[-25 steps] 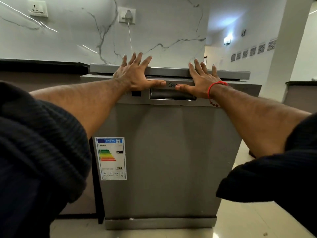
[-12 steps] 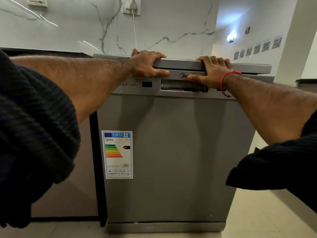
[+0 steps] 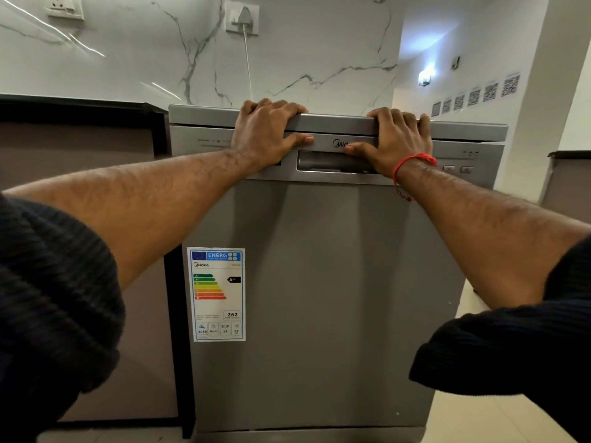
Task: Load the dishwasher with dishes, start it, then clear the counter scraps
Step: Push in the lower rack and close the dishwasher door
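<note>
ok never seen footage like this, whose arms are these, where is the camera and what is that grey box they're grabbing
There is no robot here. The single picture comes from a wide-angle camera worn on a person's head, looking forward and down, so the two arms reaching in are that person's own. The grey box is a dishwasher, door closed, with an energy label on its front. The left hand and the right hand, which has a red thread at its wrist, both curl their fingers over the top panel, thumbs on the front. No dishes are visible. Behind is a marble wall with a plugged-in socket.
</note>
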Tool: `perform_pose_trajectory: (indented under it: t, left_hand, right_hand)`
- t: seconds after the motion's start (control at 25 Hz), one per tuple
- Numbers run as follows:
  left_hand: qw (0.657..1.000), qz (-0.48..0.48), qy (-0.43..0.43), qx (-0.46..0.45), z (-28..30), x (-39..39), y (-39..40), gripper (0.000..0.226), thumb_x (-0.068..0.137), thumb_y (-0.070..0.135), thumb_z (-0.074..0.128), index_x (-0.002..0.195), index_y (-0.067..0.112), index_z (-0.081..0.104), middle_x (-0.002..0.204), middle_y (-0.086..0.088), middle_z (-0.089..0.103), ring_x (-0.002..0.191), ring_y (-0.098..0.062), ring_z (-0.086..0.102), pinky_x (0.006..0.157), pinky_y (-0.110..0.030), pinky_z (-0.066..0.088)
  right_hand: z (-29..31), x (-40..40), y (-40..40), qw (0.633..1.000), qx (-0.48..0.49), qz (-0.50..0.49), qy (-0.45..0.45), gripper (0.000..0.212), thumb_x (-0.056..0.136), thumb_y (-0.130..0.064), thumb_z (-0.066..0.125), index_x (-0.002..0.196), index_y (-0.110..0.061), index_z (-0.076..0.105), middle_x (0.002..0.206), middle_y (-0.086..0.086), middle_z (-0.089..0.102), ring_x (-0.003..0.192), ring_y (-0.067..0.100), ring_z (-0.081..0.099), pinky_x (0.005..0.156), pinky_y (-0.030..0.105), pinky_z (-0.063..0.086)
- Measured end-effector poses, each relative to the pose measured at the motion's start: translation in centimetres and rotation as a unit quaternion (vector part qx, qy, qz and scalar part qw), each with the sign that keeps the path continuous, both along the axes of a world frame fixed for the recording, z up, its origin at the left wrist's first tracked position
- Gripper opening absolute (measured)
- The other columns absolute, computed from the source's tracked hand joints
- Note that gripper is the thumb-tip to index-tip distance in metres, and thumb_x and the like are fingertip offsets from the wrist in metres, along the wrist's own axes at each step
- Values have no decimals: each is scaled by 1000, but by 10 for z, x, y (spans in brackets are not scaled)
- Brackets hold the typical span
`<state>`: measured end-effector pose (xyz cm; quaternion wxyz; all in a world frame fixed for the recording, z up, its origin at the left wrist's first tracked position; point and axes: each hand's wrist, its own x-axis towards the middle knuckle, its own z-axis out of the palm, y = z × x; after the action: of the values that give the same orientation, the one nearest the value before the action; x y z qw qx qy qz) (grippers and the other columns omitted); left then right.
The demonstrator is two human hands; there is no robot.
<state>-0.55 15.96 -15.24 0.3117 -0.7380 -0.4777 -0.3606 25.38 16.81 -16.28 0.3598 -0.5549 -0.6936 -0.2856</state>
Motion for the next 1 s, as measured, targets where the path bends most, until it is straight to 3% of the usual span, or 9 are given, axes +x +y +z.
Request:
perform_pose_trajectory:
  t: [0.08,0.16,0.32,0.48,0.68,1.0]
  left_hand:
    - [999,22,-3,37,-3,3,1,61,89,69,53,137,31,53,131,5,64,122,-20,54,108,-42,29]
    - [1000,7,-13,10,-2,5,0,62,89,69,55,137,31,54,131,5,64,123,-20,53,108,-41,27]
    - [998,-16,-15,-61,8,0,-1,61,92,71,46,140,34,51,135,5,60,122,-22,47,103,-42,25]
    - [998,-7,-30,-61,4,5,-5,52,95,63,48,140,37,50,136,9,59,122,-20,47,104,-40,24]
    - [993,3,-37,-116,15,1,-14,45,99,50,53,143,41,49,142,13,56,128,-19,46,105,-40,25]
    - [966,3,-41,-255,49,-2,-25,44,103,42,50,147,40,47,149,15,51,136,-17,45,110,-41,29]
  right_hand:
    - [0,-4,2,1000,14,-2,13,81,76,-80,54,133,-23,44,133,6,51,131,32,40,120,55,10]
    - [1,-6,-2,999,-9,11,33,82,74,-82,52,131,-24,44,134,5,51,133,31,37,121,55,5]
    - [8,-9,-3,991,-81,38,104,93,68,-97,27,127,-27,41,132,3,44,137,29,28,120,53,-8]
    - [0,-9,6,996,-38,13,74,87,74,-91,34,127,-23,40,125,7,41,130,31,32,120,57,-3]
    - [2,-8,1,996,-28,14,79,81,75,-89,39,123,-24,49,124,4,49,128,29,37,120,56,5]
    - [41,-8,-15,986,-163,-9,41,55,86,-68,52,122,-27,56,129,-4,58,128,31,45,113,60,23]
